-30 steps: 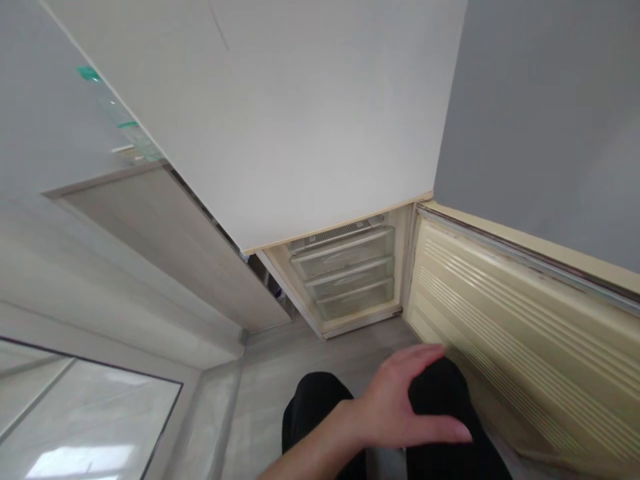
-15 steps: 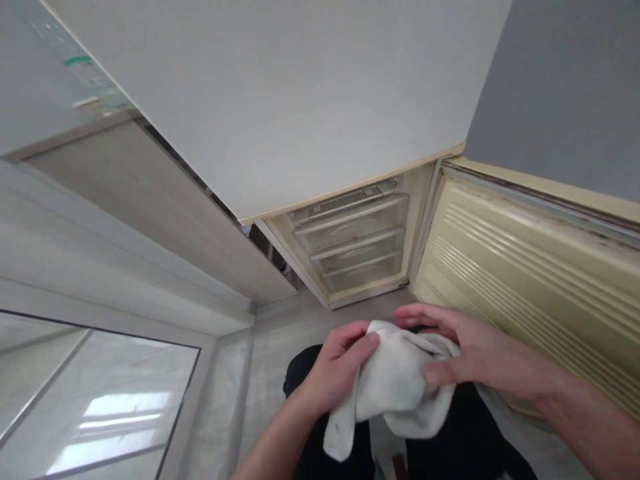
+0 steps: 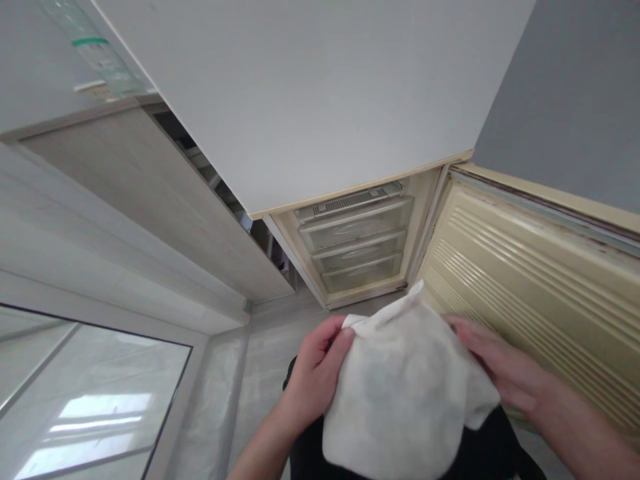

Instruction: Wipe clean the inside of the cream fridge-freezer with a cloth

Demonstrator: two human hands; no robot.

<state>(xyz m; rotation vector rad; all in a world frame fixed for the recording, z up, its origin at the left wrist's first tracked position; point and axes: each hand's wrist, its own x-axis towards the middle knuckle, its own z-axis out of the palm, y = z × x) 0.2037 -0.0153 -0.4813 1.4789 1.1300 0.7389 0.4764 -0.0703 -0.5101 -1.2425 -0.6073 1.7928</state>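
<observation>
A white cloth (image 3: 405, 387) is spread out between both hands, low in the middle of the view. My left hand (image 3: 315, 377) pinches its upper left edge with thumb and fingers. My right hand (image 3: 493, 367) grips the cloth's right side, its fingers partly under the fabric. The cloth hangs over my dark trouser legs (image 3: 490, 447). Just beyond the hands stands an open freezer compartment (image 3: 357, 240) with three clear drawers.
The freezer's cream ribbed door (image 3: 530, 280) stands open on the right, close to my right hand. A closed white upper fridge door (image 3: 310, 93) fills the top. A beige cabinet panel (image 3: 150, 213) and a glass pane (image 3: 85, 400) lie to the left, grey floor (image 3: 270, 360) below.
The bunched cloth has been opened out wide between the hands. One second ago only my left hand showed, open and without the cloth. The view has shifted slightly.
</observation>
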